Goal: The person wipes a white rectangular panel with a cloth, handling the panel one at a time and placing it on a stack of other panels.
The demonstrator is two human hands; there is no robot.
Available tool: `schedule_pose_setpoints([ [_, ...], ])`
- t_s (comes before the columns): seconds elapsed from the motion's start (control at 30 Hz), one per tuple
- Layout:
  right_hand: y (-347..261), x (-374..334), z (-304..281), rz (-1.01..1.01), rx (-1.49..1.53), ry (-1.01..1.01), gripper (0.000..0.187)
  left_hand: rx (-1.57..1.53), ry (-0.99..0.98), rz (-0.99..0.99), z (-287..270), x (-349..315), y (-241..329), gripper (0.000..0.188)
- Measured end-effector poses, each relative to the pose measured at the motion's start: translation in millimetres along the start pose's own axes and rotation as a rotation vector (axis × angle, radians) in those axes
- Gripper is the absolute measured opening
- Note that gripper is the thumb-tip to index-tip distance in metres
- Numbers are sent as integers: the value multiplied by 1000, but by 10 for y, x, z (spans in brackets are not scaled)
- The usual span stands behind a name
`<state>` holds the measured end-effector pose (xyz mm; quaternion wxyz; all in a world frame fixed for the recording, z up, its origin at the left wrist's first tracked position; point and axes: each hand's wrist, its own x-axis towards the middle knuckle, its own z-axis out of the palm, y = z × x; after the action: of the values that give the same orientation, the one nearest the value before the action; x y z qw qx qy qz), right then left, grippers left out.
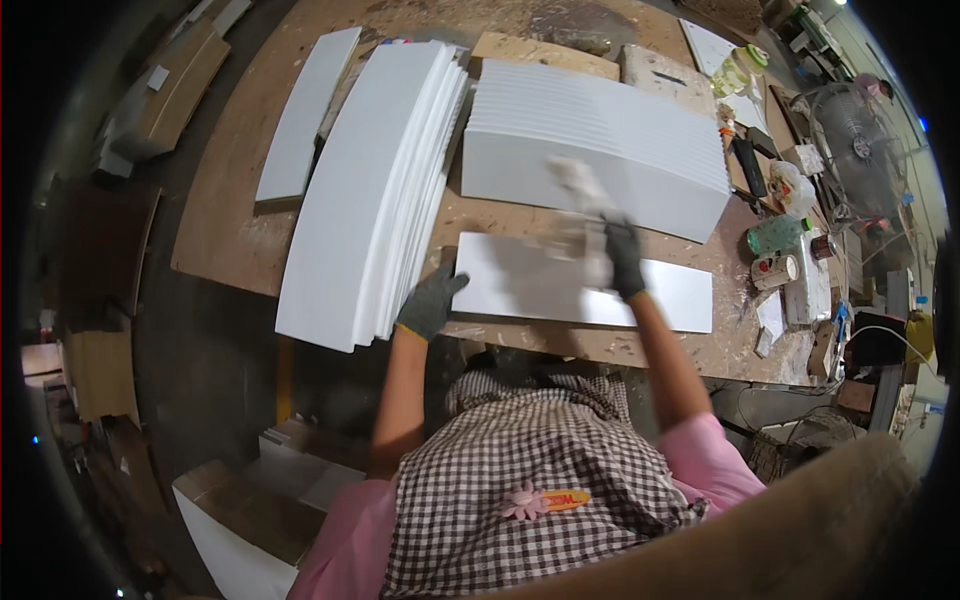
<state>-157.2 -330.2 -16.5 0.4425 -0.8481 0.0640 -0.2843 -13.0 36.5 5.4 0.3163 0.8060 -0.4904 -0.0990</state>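
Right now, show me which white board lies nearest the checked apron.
The single board between the apron and the wide stepped stack, its left end beside the left hand; the others sit farther off.

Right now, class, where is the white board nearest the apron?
In the head view, the white board lies mostly right of centre, between the wide stack and the table's near edge.

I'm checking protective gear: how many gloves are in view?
2: a dark glove on the left hand, at the left end of the flat white board; a second glove on the right hand, by a blurred whitish thing. Others may be hidden.
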Motion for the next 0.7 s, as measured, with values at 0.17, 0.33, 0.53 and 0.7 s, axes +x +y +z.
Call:
schedule_pose_setpoints([
  [0.17, -139, -969, -1598, 497, -1250, -57, 50, -1778, 211, -881, 167, 590, 321, 41],
  [0.33, -518, -605, -389, 461, -1186, -72, 75, -1948, 333, -749, 322, 416, 210, 42],
  [0.53, -1814, 110, 1268, 59, -401, -440, 58, -1867, 319, -314, 436, 351, 167, 40],
  [0.7, -1537, -168, 872, -338, -585, -527, 47, -1950, 303, -780, 411, 190, 31, 45],
])
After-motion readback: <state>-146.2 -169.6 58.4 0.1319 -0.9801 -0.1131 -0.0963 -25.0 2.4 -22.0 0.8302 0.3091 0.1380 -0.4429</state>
